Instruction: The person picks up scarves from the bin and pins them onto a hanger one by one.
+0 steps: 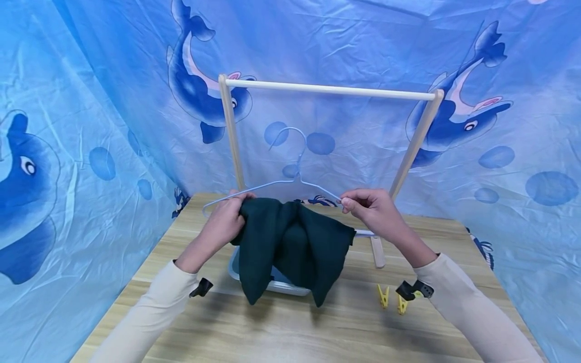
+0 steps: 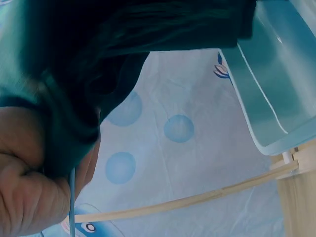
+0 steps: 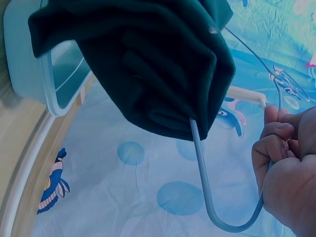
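Blue dolphin-print sheeting (image 1: 104,116) backs a wood-grain worktop (image 1: 290,335). Left of centre in the head view, the left hand (image 1: 222,219) has its grip closed on dark green cloth (image 1: 295,239) and the wire of a pale blue hanger (image 1: 297,176). That cloth hangs mid-frame, draped over the hanger, partly hiding a plastic tub (image 1: 288,289). Behind stands a rack (image 1: 331,89). Right of centre, the right hand (image 1: 376,209) pinches the hanger's wire, grip closed. Two yellow clothespins (image 1: 383,296) lie lower right.

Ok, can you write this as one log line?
left hand: grips dark-green cloth | right hand: pinches clothes hanger | cloth: draped over hanger's lower bar
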{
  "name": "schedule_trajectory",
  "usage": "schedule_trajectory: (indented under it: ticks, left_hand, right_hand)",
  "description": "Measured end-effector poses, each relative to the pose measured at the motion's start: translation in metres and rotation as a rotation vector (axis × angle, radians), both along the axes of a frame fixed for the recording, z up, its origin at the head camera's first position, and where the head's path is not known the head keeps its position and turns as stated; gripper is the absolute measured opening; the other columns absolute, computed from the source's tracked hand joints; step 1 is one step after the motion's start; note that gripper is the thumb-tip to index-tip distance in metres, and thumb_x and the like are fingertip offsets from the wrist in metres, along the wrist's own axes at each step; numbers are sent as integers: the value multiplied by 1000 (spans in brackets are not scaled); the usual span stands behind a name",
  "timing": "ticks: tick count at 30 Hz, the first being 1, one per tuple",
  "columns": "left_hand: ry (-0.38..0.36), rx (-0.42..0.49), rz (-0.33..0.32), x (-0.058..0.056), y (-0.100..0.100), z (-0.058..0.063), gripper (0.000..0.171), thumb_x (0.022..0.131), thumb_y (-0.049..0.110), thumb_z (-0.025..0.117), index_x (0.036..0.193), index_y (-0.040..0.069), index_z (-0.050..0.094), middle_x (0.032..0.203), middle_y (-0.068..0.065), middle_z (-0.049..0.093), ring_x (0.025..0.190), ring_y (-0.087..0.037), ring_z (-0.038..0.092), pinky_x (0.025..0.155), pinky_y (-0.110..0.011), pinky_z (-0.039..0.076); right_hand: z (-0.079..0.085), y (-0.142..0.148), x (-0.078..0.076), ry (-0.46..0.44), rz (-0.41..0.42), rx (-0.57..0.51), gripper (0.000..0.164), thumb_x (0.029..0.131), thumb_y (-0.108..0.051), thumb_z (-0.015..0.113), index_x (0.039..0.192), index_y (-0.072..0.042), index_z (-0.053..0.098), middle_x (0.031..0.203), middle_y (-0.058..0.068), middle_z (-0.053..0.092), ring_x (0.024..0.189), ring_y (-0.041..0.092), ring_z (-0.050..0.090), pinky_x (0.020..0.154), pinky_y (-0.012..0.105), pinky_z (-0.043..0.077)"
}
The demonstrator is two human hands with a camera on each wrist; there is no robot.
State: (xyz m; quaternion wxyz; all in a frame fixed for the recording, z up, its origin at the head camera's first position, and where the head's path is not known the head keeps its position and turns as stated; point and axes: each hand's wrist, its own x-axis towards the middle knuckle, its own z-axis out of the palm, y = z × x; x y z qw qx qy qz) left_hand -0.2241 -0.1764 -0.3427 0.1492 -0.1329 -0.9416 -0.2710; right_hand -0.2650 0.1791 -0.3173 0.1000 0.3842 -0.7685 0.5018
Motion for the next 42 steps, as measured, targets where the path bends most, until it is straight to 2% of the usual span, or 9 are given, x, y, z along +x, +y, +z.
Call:
schedule_trajectory:
  ticks: [6, 10, 14, 18, 21, 28, 35, 39, 42]
  left_hand:
    - [73, -23, 94, 1, 5, -4, 34, 91, -9, 47, 124, -4, 56, 120, -25, 56, 108, -39, 54, 86, -52, 49]
    - [31, -19, 130, 3, 6, -3, 22, 90, -4, 49, 112, -1, 49, 99, -20, 50, 85, -34, 49, 71, -44, 42]
    - [-69, 23, 98, 5, 4, 0, 28, 87, 4, 53, 114, 3, 47, 95, -15, 49, 74, -31, 49, 66, -39, 37]
    - [-127, 62, 29, 8, 2, 3, 42, 85, 4, 53, 127, 4, 52, 117, -15, 58, 95, -32, 57, 78, -42, 42]
    - [-81, 34, -6, 9, 0, 4, 48, 85, -5, 48, 131, 2, 58, 128, -16, 61, 108, -33, 55, 85, -43, 44]
    - [101, -93, 4, 11, 1, 0, 49, 87, -18, 49, 128, 3, 63, 112, -22, 57, 98, -35, 50, 78, -47, 49]
    - [-66, 8, 85, 11, 1, 1, 31, 98, -1, 43, 129, 0, 43, 111, -25, 58, 80, -34, 54, 66, -42, 44]
    - [-173, 67, 62, 12, 0, 2, 36, 94, 7, 46, 129, 5, 39, 89, -17, 60, 65, -28, 51, 59, -37, 38]
    - [-179, 94, 12, 13, -2, 2, 42, 93, 8, 50, 135, 5, 42, 85, -15, 60, 67, -27, 52, 61, -37, 40]
  right_hand:
    - [2, -3, 2, 16, 13, -8, 16, 101, 1, 60, 102, 5, 75, 81, 13, 70, 52, 11, 45, 47, 27, 36]
    - [3, -3, 3, 17, 9, -7, 16, 101, 0, 60, 104, 6, 75, 81, 14, 70, 53, 13, 47, 47, 27, 36]
    - [4, -3, 2, 16, -4, -7, 16, 101, 0, 60, 105, 7, 75, 81, 15, 70, 54, 12, 49, 46, 28, 35]
    - [4, -3, 1, 20, -10, -5, 16, 101, 1, 60, 104, 8, 74, 80, 15, 70, 54, 11, 49, 47, 27, 35]
    - [4, -3, 0, 23, -9, -2, 16, 101, 2, 60, 104, 7, 74, 80, 14, 70, 55, 13, 49, 47, 26, 36]
    - [5, -4, 2, 49, 18, -5, 15, 100, 2, 61, 102, 3, 76, 80, 11, 69, 51, 12, 43, 47, 27, 36]
    - [5, -7, 5, 78, 58, -22, 15, 101, 2, 60, 100, 1, 76, 78, 11, 68, 48, 12, 37, 46, 29, 34]
    - [4, -6, 5, 70, 47, -18, 16, 101, 2, 60, 101, 1, 76, 79, 11, 68, 48, 12, 38, 46, 29, 34]
    - [3, -3, 5, 57, 29, -8, 16, 101, 1, 60, 102, 2, 76, 80, 11, 69, 49, 12, 41, 47, 29, 36]
